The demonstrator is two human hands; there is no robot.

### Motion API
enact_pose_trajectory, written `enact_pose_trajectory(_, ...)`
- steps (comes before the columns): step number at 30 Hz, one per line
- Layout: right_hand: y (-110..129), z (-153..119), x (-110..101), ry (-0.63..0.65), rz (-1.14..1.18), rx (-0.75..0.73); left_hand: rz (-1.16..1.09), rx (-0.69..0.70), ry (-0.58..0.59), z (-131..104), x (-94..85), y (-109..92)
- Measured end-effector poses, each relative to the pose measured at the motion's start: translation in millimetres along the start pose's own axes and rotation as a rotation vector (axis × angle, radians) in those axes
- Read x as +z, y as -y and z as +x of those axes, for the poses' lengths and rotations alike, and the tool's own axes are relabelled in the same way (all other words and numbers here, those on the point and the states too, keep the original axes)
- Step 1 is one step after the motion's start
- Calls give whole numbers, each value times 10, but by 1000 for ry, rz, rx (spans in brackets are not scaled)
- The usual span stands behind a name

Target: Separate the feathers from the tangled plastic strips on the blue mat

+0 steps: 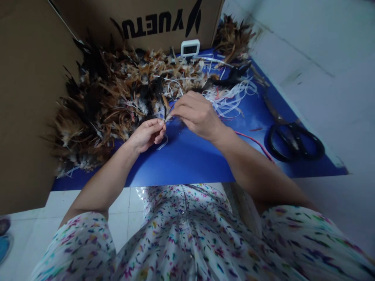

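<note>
My left hand (148, 134) pinches a small tuft of feathers (165, 107) between thumb and forefinger, its other fingers curled. Close against it, my right hand (197, 115) is closed with its fingertips on the pale upper part of the same tuft. A thin white strip (163, 143) hangs below my left fingertips; whether it is tied to the tuft I cannot tell. Just behind both hands spreads a big heap of brown and black feathers (114, 93). White ribbon strips (231, 97) lie tangled beyond my right hand.
Black-handled scissors (294, 142) lie at the right of the blue table (187, 168), beside a red cord (258, 143). A small white digital display (190, 48) stands before a cardboard box (164, 43). More cardboard (26, 117) walls the left side; another feather bunch (234, 37) sits back right.
</note>
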State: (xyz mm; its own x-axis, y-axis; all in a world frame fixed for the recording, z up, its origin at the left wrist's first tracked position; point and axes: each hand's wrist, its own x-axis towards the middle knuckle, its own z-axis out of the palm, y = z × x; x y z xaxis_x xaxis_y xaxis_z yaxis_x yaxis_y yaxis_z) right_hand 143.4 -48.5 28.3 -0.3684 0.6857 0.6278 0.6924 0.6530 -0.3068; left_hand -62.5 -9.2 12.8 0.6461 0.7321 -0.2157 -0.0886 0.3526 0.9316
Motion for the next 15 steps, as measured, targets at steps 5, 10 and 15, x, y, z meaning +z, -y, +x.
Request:
enact_pose_trajectory(5,28,7,-56,73,-112,-29,-12,-43,58,-11,4,0)
enact_pose_trajectory(10,34,1,-55,85,-173,-95,-20,-58,70,-14,0,-1)
enact_pose_trajectory(15,-36,-15,7,41,-215,-183,-21,-61,84,-23,1,-9)
